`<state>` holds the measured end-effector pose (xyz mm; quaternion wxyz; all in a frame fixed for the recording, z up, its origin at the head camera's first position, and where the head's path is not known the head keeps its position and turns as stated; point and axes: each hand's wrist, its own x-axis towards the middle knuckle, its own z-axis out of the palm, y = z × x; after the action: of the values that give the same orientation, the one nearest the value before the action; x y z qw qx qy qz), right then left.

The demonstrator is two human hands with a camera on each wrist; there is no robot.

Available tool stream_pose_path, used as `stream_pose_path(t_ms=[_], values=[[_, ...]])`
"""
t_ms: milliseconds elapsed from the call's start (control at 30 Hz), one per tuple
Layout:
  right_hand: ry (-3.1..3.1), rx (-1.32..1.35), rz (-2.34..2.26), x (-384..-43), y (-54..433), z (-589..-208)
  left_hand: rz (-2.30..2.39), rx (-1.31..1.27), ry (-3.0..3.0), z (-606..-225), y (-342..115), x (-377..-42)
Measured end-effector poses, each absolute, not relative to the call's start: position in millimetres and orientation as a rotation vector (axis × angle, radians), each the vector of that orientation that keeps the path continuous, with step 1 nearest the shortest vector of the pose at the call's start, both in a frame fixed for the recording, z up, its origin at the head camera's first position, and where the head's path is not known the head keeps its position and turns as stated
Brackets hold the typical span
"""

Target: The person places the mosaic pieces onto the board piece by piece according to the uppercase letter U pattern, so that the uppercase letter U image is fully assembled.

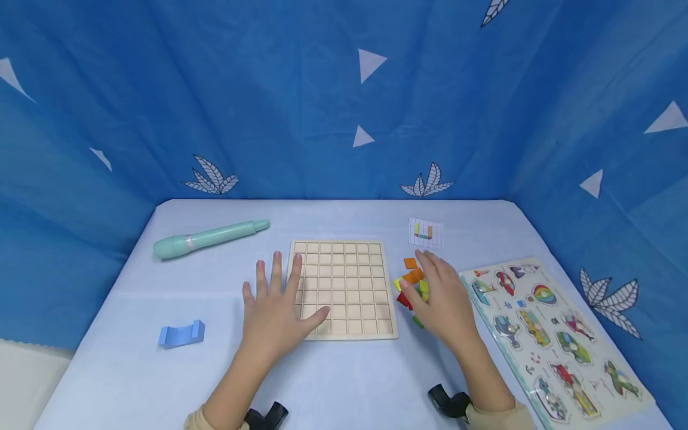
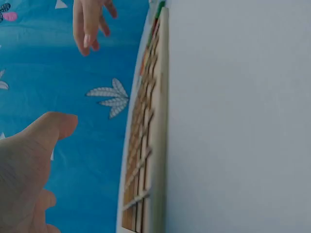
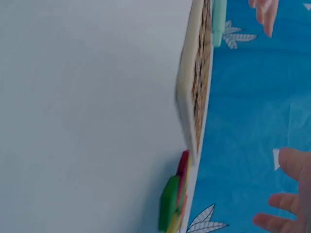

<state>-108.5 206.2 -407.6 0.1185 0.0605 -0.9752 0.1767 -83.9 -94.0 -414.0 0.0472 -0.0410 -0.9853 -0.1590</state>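
My left hand [image 1: 274, 319] is spread wide over the left edge of a wooden grid board [image 1: 344, 335], with nothing held. Its thumb [image 2: 63, 125] stands apart from the other fingers in the left wrist view. To the right of the board, my right hand [image 1: 443, 295] hovers above a small pile of coloured tiles, its fingers apart and gripping none. An orange tile [image 1: 411, 263], red tile [image 1: 402, 298] and green tile [image 3: 168, 204] show there; the hand partly hides the pile. The board's square cells contain no tiles.
A small pattern card [image 1: 426, 233] lies behind the tiles. On the right is a picture puzzle board [image 1: 553, 340]. A teal microphone-shaped object [image 1: 215, 237] and a blue curved block [image 1: 181, 334] lie at left. Blue curtains [image 1: 322, 95] surround the white table.
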Motion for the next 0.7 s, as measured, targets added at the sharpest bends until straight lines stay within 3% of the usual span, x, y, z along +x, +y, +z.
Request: stream_pose_path(t_ms=[433,700], values=[[-3.008,0.075,0.590,-126,243,-435,-0.820,-0.248,-3.124,-452,-112,-84],[-3.021,0.068,0.619,-132,252,-449,-0.628,-0.301,-3.084,-471,-117,-84]])
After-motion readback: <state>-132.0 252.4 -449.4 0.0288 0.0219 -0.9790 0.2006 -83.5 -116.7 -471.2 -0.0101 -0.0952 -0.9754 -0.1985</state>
